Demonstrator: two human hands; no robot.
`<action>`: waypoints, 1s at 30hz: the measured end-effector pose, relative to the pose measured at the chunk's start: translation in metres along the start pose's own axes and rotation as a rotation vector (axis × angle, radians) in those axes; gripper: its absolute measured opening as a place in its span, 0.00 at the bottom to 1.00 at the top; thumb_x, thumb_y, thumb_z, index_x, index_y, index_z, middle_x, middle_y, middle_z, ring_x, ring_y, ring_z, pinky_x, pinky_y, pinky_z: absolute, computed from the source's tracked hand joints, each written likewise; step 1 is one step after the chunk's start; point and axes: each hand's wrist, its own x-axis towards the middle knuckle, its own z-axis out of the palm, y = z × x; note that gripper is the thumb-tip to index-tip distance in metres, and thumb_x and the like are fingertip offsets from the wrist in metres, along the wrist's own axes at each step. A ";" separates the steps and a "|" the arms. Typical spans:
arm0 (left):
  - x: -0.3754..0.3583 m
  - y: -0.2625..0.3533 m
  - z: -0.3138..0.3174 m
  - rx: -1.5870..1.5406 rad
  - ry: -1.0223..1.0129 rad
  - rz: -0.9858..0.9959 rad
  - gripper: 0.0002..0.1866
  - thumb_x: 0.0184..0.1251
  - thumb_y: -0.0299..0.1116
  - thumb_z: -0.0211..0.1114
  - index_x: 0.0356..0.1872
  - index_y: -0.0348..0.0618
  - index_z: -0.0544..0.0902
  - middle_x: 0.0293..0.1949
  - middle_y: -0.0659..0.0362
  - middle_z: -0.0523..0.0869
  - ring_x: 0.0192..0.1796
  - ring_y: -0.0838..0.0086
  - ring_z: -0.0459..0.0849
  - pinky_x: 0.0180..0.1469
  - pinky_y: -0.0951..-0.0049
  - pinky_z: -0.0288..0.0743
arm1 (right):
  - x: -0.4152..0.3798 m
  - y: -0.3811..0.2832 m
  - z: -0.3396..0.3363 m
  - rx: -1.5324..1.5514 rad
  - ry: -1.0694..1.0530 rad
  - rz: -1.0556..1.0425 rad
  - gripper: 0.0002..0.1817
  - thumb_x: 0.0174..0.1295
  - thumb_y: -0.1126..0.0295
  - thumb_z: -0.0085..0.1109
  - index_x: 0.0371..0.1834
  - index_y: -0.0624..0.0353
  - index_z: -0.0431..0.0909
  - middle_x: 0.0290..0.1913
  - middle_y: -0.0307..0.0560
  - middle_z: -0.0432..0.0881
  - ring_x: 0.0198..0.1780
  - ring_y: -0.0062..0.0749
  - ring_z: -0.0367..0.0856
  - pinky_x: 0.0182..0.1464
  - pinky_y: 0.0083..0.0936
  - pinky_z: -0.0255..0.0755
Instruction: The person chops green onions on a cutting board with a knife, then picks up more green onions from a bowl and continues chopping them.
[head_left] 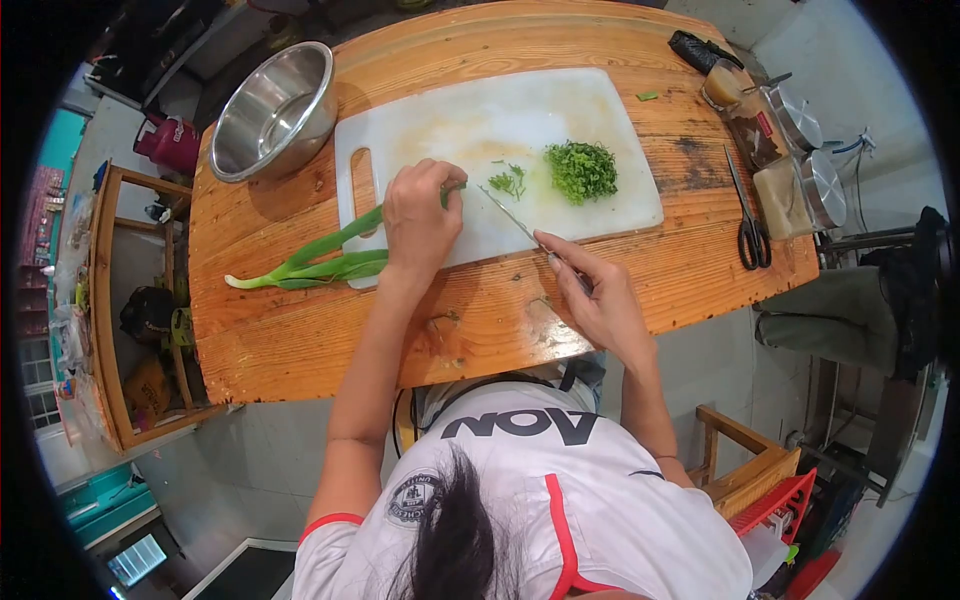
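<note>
My left hand [424,215] is closed around green onion stalks [330,255], whose white root end points left over the wooden table. The leaf tips stick out just past my fingers, above the white cutting board [470,120]. In my right hand [600,300] is a knife [508,213], its blade slanting up and left over the board, close to the leaf tips. A few chopped green bits [508,180] lie beyond the blade. Farther right on the board sits a heap of finely chopped greens [581,172].
A steel bowl [275,115] stands on the wooden table [480,345] left of the board. Black-handled scissors [750,235] lie to the right, near jars and containers [783,198] at the table's edge. A green scrap [648,96] rests beyond the board.
</note>
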 end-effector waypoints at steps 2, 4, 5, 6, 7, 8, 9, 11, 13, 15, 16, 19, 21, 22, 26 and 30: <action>-0.001 0.000 0.006 -0.075 -0.074 -0.076 0.07 0.59 0.22 0.72 0.39 0.41 0.90 0.35 0.56 0.89 0.36 0.66 0.88 0.42 0.68 0.81 | 0.001 0.004 0.004 0.051 0.040 -0.035 0.19 0.73 0.73 0.56 0.65 0.53 0.83 0.27 0.58 0.81 0.22 0.31 0.72 0.31 0.28 0.71; -0.001 0.005 0.002 -0.150 -0.125 -0.178 0.08 0.58 0.23 0.73 0.39 0.41 0.90 0.35 0.55 0.89 0.37 0.66 0.88 0.43 0.68 0.81 | 0.000 0.002 0.004 0.057 0.055 -0.023 0.19 0.73 0.73 0.56 0.65 0.53 0.83 0.27 0.58 0.80 0.22 0.31 0.72 0.31 0.29 0.71; -0.003 0.007 0.002 -0.191 -0.152 -0.233 0.08 0.58 0.24 0.73 0.39 0.41 0.90 0.35 0.55 0.90 0.38 0.66 0.89 0.43 0.68 0.81 | 0.000 -0.001 0.000 0.033 0.048 0.002 0.19 0.73 0.73 0.56 0.65 0.53 0.83 0.27 0.58 0.80 0.22 0.32 0.72 0.31 0.29 0.71; -0.004 0.006 0.002 -0.213 -0.159 -0.210 0.08 0.58 0.24 0.74 0.39 0.41 0.90 0.36 0.55 0.90 0.38 0.66 0.89 0.43 0.69 0.81 | 0.000 -0.003 -0.002 0.008 0.040 0.026 0.19 0.73 0.73 0.56 0.65 0.53 0.83 0.27 0.59 0.80 0.22 0.32 0.72 0.31 0.29 0.71; -0.004 0.004 0.000 -0.233 -0.164 -0.186 0.08 0.58 0.24 0.74 0.39 0.41 0.91 0.36 0.55 0.90 0.38 0.66 0.89 0.43 0.69 0.81 | -0.001 -0.002 -0.002 0.001 0.043 0.027 0.19 0.73 0.73 0.56 0.65 0.53 0.83 0.28 0.59 0.81 0.22 0.32 0.72 0.31 0.29 0.71; -0.004 0.002 -0.001 -0.252 -0.166 -0.163 0.08 0.58 0.25 0.74 0.39 0.41 0.91 0.36 0.55 0.90 0.38 0.66 0.89 0.43 0.69 0.81 | 0.000 -0.002 -0.002 -0.005 0.046 0.025 0.19 0.73 0.73 0.56 0.65 0.53 0.83 0.29 0.59 0.82 0.22 0.32 0.72 0.31 0.29 0.71; -0.005 0.001 -0.001 -0.219 -0.162 -0.129 0.07 0.58 0.25 0.75 0.38 0.40 0.91 0.37 0.55 0.90 0.38 0.66 0.89 0.43 0.68 0.81 | 0.000 -0.002 -0.002 -0.011 0.049 0.023 0.19 0.73 0.74 0.57 0.65 0.53 0.82 0.30 0.59 0.82 0.22 0.32 0.73 0.31 0.29 0.71; -0.005 -0.001 -0.001 -0.153 -0.155 -0.058 0.06 0.57 0.26 0.76 0.37 0.40 0.91 0.38 0.55 0.90 0.38 0.66 0.89 0.43 0.68 0.81 | -0.001 -0.003 0.000 0.000 0.065 -0.020 0.19 0.72 0.74 0.57 0.65 0.53 0.83 0.31 0.60 0.84 0.22 0.33 0.74 0.31 0.29 0.71; -0.005 0.001 0.001 -0.126 -0.137 -0.085 0.07 0.57 0.27 0.77 0.36 0.40 0.91 0.40 0.55 0.90 0.39 0.66 0.89 0.44 0.68 0.81 | -0.002 -0.003 0.002 0.003 0.079 -0.051 0.19 0.72 0.74 0.57 0.65 0.53 0.83 0.33 0.61 0.85 0.22 0.35 0.75 0.31 0.30 0.72; -0.005 0.005 -0.001 -0.102 -0.145 -0.107 0.07 0.56 0.27 0.77 0.36 0.41 0.91 0.42 0.56 0.90 0.41 0.66 0.89 0.44 0.68 0.81 | -0.003 -0.002 0.005 -0.001 0.089 -0.073 0.19 0.72 0.74 0.57 0.65 0.53 0.83 0.33 0.61 0.85 0.23 0.36 0.77 0.31 0.30 0.72; -0.003 0.008 -0.005 -0.091 -0.161 -0.117 0.07 0.56 0.28 0.78 0.36 0.41 0.91 0.43 0.56 0.90 0.42 0.66 0.89 0.44 0.68 0.81 | -0.003 -0.002 0.005 -0.004 0.087 -0.067 0.19 0.72 0.74 0.57 0.64 0.54 0.83 0.34 0.61 0.85 0.23 0.37 0.77 0.32 0.30 0.72; -0.004 0.002 -0.008 -0.142 -0.151 -0.095 0.09 0.56 0.29 0.78 0.38 0.41 0.90 0.44 0.56 0.89 0.44 0.66 0.89 0.45 0.67 0.81 | -0.003 -0.001 0.007 -0.008 0.087 -0.074 0.19 0.72 0.73 0.58 0.64 0.55 0.83 0.34 0.61 0.86 0.23 0.38 0.78 0.31 0.31 0.73; -0.002 0.000 -0.012 -0.175 -0.161 -0.091 0.09 0.56 0.30 0.78 0.37 0.41 0.90 0.43 0.56 0.89 0.46 0.64 0.88 0.46 0.66 0.80 | -0.003 0.003 0.009 -0.008 0.104 -0.109 0.18 0.72 0.73 0.58 0.64 0.56 0.83 0.33 0.61 0.86 0.22 0.37 0.77 0.31 0.30 0.72; 0.001 0.003 -0.018 -0.177 -0.185 -0.106 0.10 0.55 0.31 0.79 0.36 0.42 0.89 0.40 0.55 0.89 0.46 0.61 0.88 0.46 0.64 0.80 | -0.004 0.002 0.008 -0.009 0.096 -0.091 0.18 0.72 0.73 0.58 0.63 0.56 0.83 0.33 0.60 0.85 0.22 0.37 0.77 0.31 0.30 0.72; 0.003 -0.003 -0.016 -0.238 -0.213 -0.098 0.08 0.56 0.34 0.78 0.33 0.42 0.90 0.37 0.55 0.89 0.43 0.58 0.87 0.49 0.61 0.78 | -0.004 0.000 0.007 -0.008 0.089 -0.059 0.18 0.72 0.72 0.58 0.63 0.56 0.84 0.31 0.59 0.85 0.22 0.36 0.76 0.30 0.30 0.71; 0.003 -0.002 -0.011 -0.107 -0.186 -0.007 0.06 0.60 0.29 0.76 0.34 0.38 0.91 0.35 0.52 0.90 0.35 0.63 0.87 0.39 0.65 0.77 | -0.004 0.005 0.011 0.018 0.118 -0.109 0.18 0.72 0.72 0.59 0.63 0.56 0.84 0.31 0.60 0.85 0.22 0.37 0.76 0.30 0.30 0.71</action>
